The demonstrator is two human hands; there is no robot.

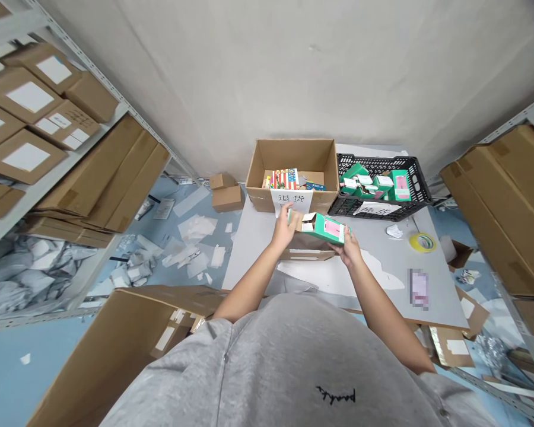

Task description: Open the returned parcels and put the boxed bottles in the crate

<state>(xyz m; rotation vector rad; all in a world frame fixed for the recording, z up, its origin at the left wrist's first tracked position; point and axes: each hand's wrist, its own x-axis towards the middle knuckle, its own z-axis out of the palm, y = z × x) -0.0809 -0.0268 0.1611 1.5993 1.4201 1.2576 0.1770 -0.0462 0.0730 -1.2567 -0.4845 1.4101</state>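
My left hand and my right hand both grip a green-and-white carton with a pink label, holding it above the grey table. The carton's near end stands open, with white inside, and my left fingers are at that end. Below the carton lies a flat brown cardboard package. Just beyond my hands stands an open cardboard box holding colourful packages, with a paper sign in Chinese characters on its front. Part of the package is hidden by my hands.
A black plastic crate of green cartons stands on the table at the right, and a yellow tape roll lies nearby. Metal shelves hold cardboard boxes on both sides. Paper scraps cover the floor, and an open carton stands at my near left.
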